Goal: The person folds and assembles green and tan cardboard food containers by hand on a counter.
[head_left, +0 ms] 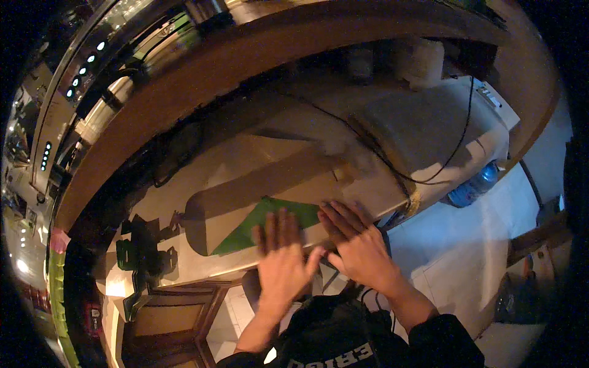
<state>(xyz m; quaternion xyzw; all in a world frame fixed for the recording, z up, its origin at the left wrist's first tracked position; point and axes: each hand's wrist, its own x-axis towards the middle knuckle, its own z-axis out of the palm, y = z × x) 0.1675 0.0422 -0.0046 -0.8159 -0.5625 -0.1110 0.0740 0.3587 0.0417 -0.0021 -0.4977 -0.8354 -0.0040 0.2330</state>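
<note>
A green triangular sheet (245,230), which looks folded, lies near the front edge of the counter (184,267). My left hand (283,264) rests flat over its middle, fingers stretched toward the far side and slightly blurred. Beside it, my right hand (362,254) is also stretched out, its fingertips around the sheet's right corner. The two thumbs point toward each other, close together at the counter's edge. Both hands cover part of the sheet's near edge, and I cannot tell whether it is paper or cloth. Neither hand grips anything.
Dark objects (144,251) stand at the counter's left end. A black cable (368,141) runs across the back to a covered, box-like thing (423,122). A plastic bottle (473,187) is at the right, past the counter's edge. A raised wooden ledge (257,46) curves along the far side.
</note>
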